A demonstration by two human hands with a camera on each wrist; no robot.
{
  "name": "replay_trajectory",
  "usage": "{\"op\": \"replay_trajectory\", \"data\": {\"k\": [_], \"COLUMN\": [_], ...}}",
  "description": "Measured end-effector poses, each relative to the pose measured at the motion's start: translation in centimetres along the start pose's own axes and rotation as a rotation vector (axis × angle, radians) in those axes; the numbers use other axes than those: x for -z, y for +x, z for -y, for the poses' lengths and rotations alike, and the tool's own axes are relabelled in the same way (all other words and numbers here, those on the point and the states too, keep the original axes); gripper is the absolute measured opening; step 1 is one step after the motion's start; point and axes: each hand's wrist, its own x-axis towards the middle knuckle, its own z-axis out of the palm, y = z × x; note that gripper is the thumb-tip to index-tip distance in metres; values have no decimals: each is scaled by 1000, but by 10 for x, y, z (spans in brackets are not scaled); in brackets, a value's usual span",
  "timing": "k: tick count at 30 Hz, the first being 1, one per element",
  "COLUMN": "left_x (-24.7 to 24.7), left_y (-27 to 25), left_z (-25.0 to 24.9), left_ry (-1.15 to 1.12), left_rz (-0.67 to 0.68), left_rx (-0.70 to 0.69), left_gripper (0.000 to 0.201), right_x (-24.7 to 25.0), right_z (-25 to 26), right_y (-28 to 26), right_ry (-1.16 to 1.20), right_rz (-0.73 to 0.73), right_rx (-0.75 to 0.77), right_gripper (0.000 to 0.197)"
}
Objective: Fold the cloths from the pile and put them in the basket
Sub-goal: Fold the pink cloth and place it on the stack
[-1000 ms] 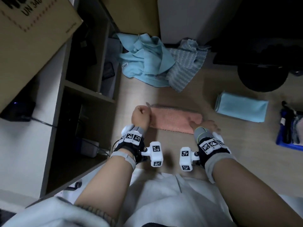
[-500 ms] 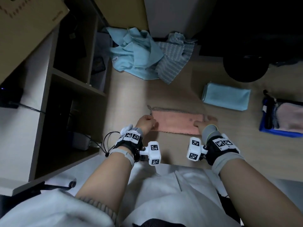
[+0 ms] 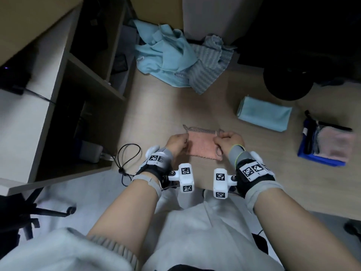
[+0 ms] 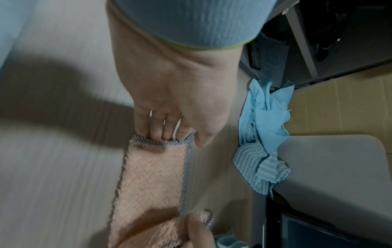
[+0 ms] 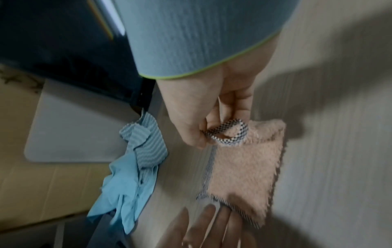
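A fluffy pink cloth (image 3: 202,146) with a checked hem lies on the wooden floor in front of me. My left hand (image 3: 184,140) holds its left edge, the fingertips tucked under the hem and the thumb at the corner (image 4: 182,137). My right hand (image 3: 217,136) pinches a looped corner of hem (image 5: 224,132) at the right end, raised a little off the floor. The pile holds a light blue cloth (image 3: 166,53) and a grey striped cloth (image 3: 207,63), crumpled at the far wall. At the right stands the blue basket (image 3: 320,160) with folded cloths in it.
A folded light blue cloth (image 3: 263,116) lies on the floor between the pink cloth and the basket. Open shelves (image 3: 82,79) stand to the left, with a black cord loop (image 3: 127,159) beside them. A dark round base (image 3: 287,83) sits at the far right.
The pink cloth now spans less width. My right hand, which lay at its right end, has moved left and pinches the hem corner. My left hand shifted to the left edge.
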Motion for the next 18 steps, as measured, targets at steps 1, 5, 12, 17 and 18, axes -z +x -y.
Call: {"op": "replay_trajectory", "data": {"k": [1,5,12,17,18], "left_x": [4,19,33,35,34], "left_y": [-4,-4,6,11,11], "left_z": [0,-3,-6,-7,-8], "left_ry": [-17,-19,49,59,75], "left_rz": [42,164,254,282,284], "left_rx": [11,31,54,21,14], "left_gripper": [11,17,45,37,29], "right_x": [-12,-50,-95,-104,-100], "right_z": [3,14,19,17,18], "right_y": [0,3,0,-5,-7], "right_ry": [-22,-102,-81,-34,-28], "right_rz": [4,-22,-2,63,51], "right_rx": [1,-29,-64,-47,-27], "right_gripper": [12,13,17,21,20]}}
